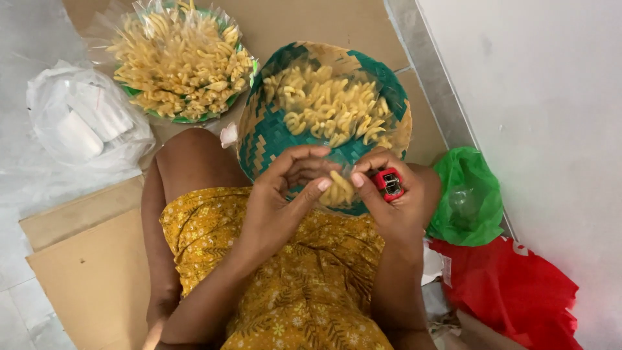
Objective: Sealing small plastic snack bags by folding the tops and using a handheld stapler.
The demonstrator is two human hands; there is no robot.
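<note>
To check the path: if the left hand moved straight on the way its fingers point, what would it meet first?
Probably the small clear bag of yellow snacks it already pinches, then the right hand; depth is unclear.

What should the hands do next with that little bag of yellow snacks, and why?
Probably bring the lighter to the bag's open edge. The left hand and right hand both pinch the small clear bag of yellow snacks above the green basket, and the right hand also holds the red lighter right beside it, so sealing looks likely.
</note>
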